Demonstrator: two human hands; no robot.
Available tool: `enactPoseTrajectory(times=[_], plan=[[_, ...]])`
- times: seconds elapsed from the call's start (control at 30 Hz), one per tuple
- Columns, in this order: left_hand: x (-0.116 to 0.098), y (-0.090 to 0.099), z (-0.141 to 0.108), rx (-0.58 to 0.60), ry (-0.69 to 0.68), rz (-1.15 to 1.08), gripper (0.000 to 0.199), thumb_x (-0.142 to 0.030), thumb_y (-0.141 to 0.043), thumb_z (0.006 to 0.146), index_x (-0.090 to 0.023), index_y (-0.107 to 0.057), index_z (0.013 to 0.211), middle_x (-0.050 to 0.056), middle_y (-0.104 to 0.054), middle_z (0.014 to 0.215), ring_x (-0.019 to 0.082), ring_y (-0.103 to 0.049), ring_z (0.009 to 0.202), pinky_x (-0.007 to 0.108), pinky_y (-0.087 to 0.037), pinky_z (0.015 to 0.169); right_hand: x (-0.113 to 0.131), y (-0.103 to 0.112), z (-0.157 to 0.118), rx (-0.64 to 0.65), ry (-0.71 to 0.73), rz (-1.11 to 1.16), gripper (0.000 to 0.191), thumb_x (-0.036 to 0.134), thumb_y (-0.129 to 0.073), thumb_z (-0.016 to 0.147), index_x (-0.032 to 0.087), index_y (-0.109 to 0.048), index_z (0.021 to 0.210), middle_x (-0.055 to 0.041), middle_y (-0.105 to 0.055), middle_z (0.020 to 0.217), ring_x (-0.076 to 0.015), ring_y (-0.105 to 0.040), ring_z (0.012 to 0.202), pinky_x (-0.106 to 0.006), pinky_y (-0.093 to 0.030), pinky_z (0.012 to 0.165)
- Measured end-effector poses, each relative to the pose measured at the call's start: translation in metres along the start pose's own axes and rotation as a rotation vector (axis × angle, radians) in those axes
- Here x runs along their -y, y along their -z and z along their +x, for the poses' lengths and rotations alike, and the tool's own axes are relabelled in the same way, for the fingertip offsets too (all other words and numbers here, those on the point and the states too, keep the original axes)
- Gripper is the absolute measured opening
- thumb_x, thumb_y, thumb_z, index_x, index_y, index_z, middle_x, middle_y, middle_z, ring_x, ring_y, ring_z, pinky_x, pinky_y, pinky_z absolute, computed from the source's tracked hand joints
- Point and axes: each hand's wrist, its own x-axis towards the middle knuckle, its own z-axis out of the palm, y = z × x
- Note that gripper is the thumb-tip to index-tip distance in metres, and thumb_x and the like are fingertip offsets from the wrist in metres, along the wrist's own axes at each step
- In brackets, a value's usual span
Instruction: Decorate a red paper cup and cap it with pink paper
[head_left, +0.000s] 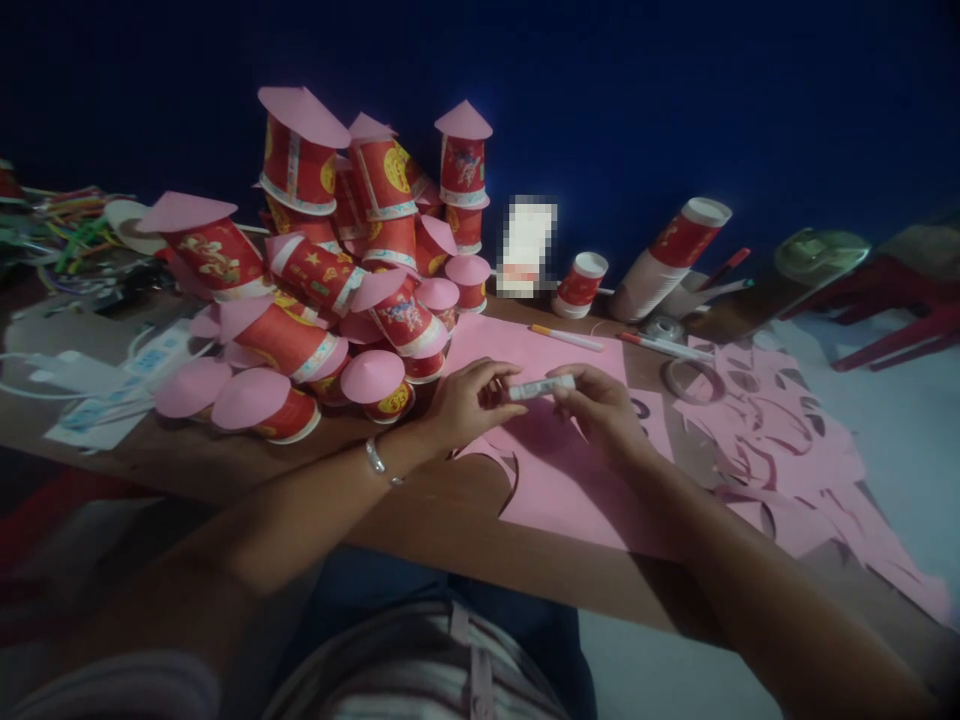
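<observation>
My left hand [471, 403] and my right hand [600, 405] meet over the table, each pinching one end of a small pale tube-like stick with grey print [541, 387]. What exactly the stick is cannot be made out. Under both hands lies a large sheet of pink paper [570, 490], with a rounded piece cut out of its near left edge. To the left of my left hand rises a pile of red paper-cup lanterns [300, 350] topped with pink paper cones. Dark loops [640, 409] show beside my right wrist, partly hidden.
Pink paper scraps [795, 440] cover the right side, with a tape roll [694, 381] among them. Behind stand a red cup [581, 285] and a leaning cup stack [675, 255]. Markers [566, 337] lie on the paper. A power strip [124, 385] with cables sits left.
</observation>
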Motion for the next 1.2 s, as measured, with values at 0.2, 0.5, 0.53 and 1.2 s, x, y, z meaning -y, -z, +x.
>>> enactPoseTrajectory(times=[0.2, 0.5, 0.53, 1.2], plan=[[0.009, 0.004, -0.001, 0.021, -0.030, 0.210, 0.025, -0.006, -0.061, 0.083, -0.019, -0.066, 0.104, -0.001, -0.061, 0.084, 0.009, -0.055, 0.066, 0.022, -0.048, 0.063, 0.006, 0.004, -0.006, -0.177, 0.252, -0.274, 0.029, 0.052, -0.080, 0.081, 0.025, -0.072, 0.091, -0.0032, -0.066, 0.093, -0.0155, -0.057, 0.070, -0.030, -0.053, 0.058], [0.013, 0.007, -0.004, 0.197, -0.062, 0.533, 0.024, -0.006, -0.062, 0.085, -0.021, -0.072, 0.100, 0.004, -0.071, 0.101, 0.017, -0.068, 0.083, 0.028, -0.052, 0.070, 0.011, -0.004, -0.016, -0.035, 0.429, -0.668, 0.026, 0.050, -0.066, 0.094, 0.024, -0.070, 0.092, -0.0072, -0.072, 0.091, -0.0214, -0.065, 0.081, -0.037, -0.055, 0.075], [0.013, 0.007, -0.004, 0.209, -0.057, 0.551, 0.022, -0.007, -0.062, 0.085, -0.021, -0.072, 0.099, 0.005, -0.071, 0.101, 0.017, -0.068, 0.083, 0.029, -0.052, 0.070, 0.010, -0.005, -0.015, -0.029, 0.409, -0.660, 0.027, 0.051, -0.064, 0.095, 0.024, -0.069, 0.092, -0.0072, -0.072, 0.092, -0.0209, -0.065, 0.079, -0.036, -0.055, 0.074], [0.000, 0.013, 0.001, 0.352, 0.139, 0.617, 0.027, -0.011, -0.060, 0.087, -0.024, -0.073, 0.107, 0.003, -0.071, 0.112, 0.018, -0.070, 0.095, 0.028, -0.053, 0.075, -0.005, -0.005, -0.011, -0.031, 0.529, -0.785, 0.018, 0.038, -0.058, 0.100, 0.022, -0.064, 0.094, -0.0054, -0.071, 0.092, -0.0166, -0.065, 0.073, -0.030, -0.055, 0.065]])
